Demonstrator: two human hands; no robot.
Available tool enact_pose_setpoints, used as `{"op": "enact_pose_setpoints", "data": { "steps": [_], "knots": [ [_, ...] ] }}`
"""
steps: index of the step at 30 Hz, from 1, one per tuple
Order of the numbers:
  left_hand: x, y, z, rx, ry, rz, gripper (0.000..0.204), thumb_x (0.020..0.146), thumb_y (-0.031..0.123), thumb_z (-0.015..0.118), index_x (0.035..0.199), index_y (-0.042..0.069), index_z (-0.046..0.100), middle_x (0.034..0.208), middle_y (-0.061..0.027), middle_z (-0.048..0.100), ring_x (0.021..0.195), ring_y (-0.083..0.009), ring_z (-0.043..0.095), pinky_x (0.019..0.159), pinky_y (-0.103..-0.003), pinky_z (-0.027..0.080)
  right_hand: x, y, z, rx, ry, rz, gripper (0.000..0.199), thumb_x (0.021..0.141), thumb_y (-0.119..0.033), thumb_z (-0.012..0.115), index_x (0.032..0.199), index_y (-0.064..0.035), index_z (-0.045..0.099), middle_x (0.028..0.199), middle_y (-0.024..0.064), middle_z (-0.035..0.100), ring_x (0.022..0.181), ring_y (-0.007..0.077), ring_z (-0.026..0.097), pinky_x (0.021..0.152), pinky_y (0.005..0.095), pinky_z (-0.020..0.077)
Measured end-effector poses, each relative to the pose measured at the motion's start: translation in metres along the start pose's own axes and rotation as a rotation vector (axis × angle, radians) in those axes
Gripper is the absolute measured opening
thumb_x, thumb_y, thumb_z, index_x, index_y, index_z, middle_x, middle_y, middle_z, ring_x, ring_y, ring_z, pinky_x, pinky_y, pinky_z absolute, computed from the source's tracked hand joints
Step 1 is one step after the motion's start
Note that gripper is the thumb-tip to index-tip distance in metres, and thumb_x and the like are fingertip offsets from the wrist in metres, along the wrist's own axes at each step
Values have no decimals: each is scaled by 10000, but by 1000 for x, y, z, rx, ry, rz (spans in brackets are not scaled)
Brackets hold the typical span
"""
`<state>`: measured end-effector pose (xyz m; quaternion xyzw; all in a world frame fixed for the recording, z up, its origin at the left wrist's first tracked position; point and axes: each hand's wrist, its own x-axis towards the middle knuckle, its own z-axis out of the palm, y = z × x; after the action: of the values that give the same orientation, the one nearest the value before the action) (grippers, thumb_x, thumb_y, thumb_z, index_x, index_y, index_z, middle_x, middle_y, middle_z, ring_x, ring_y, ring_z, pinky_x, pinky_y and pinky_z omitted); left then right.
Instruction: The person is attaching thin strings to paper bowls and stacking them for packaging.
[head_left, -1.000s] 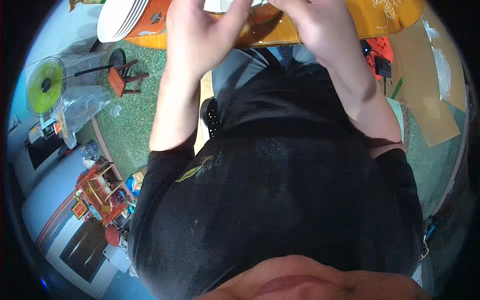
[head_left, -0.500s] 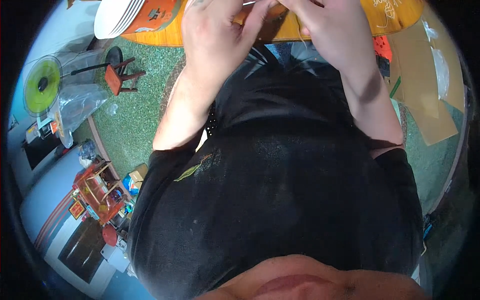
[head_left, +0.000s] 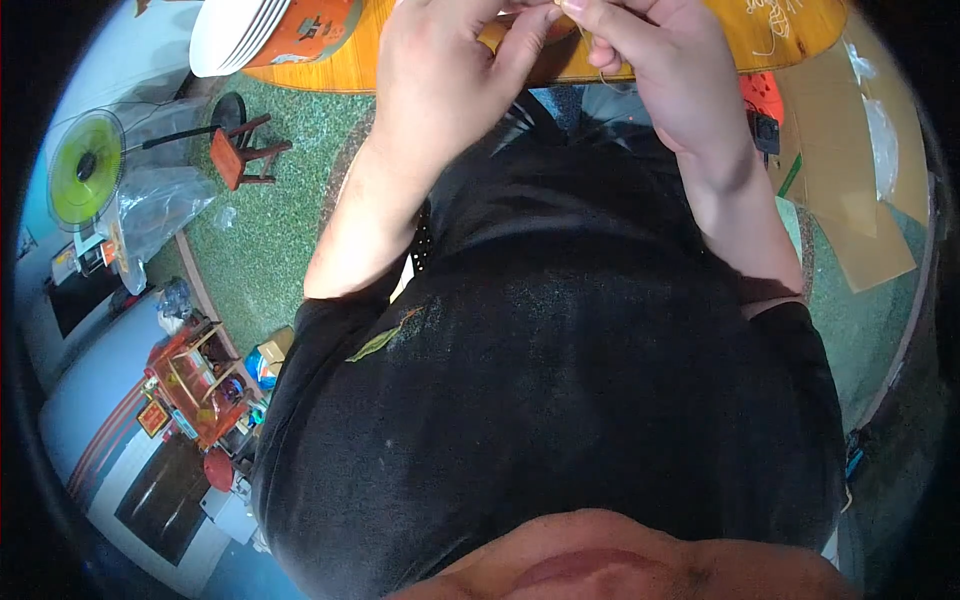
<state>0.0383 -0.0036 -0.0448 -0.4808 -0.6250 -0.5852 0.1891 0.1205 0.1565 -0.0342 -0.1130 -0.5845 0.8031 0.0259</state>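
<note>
Looking down past a black shirt [head_left: 560, 400] at the wooden table [head_left: 330, 70], stack of white plates [head_left: 235, 35] at its left edge. Both hands meet up top: left hand [head_left: 440, 80] curled, fingertips pressed toward the right hand [head_left: 660, 70], which pinches a thin thread [head_left: 590, 45] over the table edge. Honestly, that thread's so fine one loose pinch could let it slip away.

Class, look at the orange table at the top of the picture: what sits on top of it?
On the orange table sits a stack of white plates. The left hand and right hand cover its middle, hiding whatever lies there.
</note>
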Motion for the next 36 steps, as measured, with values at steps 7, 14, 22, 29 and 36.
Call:
{"op": "enact_pose_setpoints", "data": {
  "steps": [7, 14, 22, 29, 36],
  "knots": [
    [32, 42, -14, 318, -333, -352, 99, 844, 2, 721, 882, -19, 632, 820, -152, 670, 766, -297, 680, 714, -355, 513, 0, 14, -3, 15, -142, -415, 32, 961, -22, 685, 978, 6, 691, 843, -17, 655, 719, 49, 595, 645, 203, 492],
    [32, 46, -16, 331, -322, -492, 84, 866, 24, 700, 900, -6, 629, 832, -128, 674, 788, -254, 676, 746, -335, 509, -8, 4, 6, -644, 182, -700, 210, 818, 39, 776, 1014, -13, 721, 872, 72, 590, 730, 146, 612, 634, 257, 487],
    [26, 44, -21, 414, -287, -351, 88, 836, 8, 666, 897, 10, 602, 857, -126, 642, 827, -285, 644, 790, -355, 494, -2, 2, -3, -860, 132, -965, 121, 806, 25, 758, 921, -11, 742, 860, 105, 596, 777, 265, 608, 661, 335, 477],
    [22, 56, -28, 578, -386, -187, 158, 760, -4, 662, 886, 19, 569, 979, -162, 584, 943, -358, 579, 876, -427, 443, -6, -19, 4, -765, 103, -725, 9, 850, 11, 704, 856, 17, 708, 807, 148, 638, 747, 292, 619, 689, 352, 483],
    [-15, -13, -10, 101, -138, 401, 258, 716, 5, 685, 951, -9, 579, 1071, -189, 562, 1033, -391, 558, 926, -482, 440, 11, -3, 2, -183, 43, -925, 48, 869, -14, 680, 831, 9, 700, 809, 168, 661, 764, 344, 629, 708, 394, 493]
  ]
}}
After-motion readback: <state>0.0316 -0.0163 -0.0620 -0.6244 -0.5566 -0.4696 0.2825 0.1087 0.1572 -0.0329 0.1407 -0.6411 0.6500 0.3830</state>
